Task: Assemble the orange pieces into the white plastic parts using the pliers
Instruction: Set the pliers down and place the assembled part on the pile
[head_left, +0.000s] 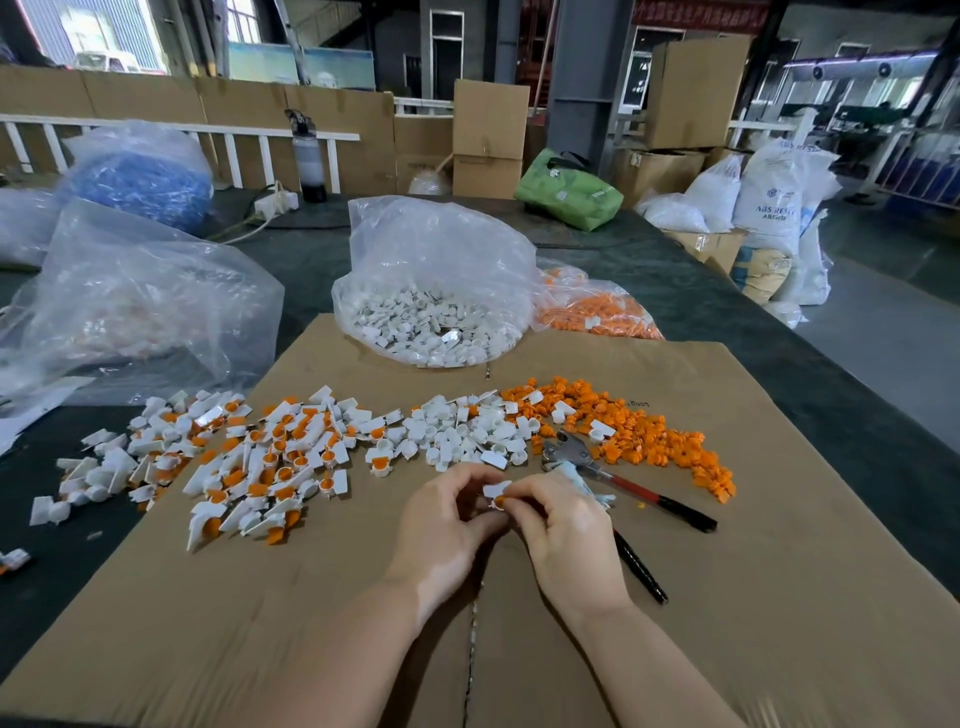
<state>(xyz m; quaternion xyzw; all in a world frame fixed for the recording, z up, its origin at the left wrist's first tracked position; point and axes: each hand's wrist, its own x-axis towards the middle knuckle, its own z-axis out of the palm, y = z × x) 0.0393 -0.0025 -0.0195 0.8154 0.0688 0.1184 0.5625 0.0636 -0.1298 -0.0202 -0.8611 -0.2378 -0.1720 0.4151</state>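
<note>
My left hand and my right hand meet over the cardboard sheet, both pinching one white plastic part with an orange piece set in it. The pliers lie on the cardboard just right of my right hand, jaws toward the piles, red and black handles spread. A heap of loose orange pieces lies behind the pliers. Loose white parts lie in the middle, and assembled white-and-orange parts spread to the left.
A clear bag of white parts stands open behind the piles, with a bag of orange pieces to its right. A large clear bag sits at the left. Cardboard boxes, sacks and a green bag stand beyond the table.
</note>
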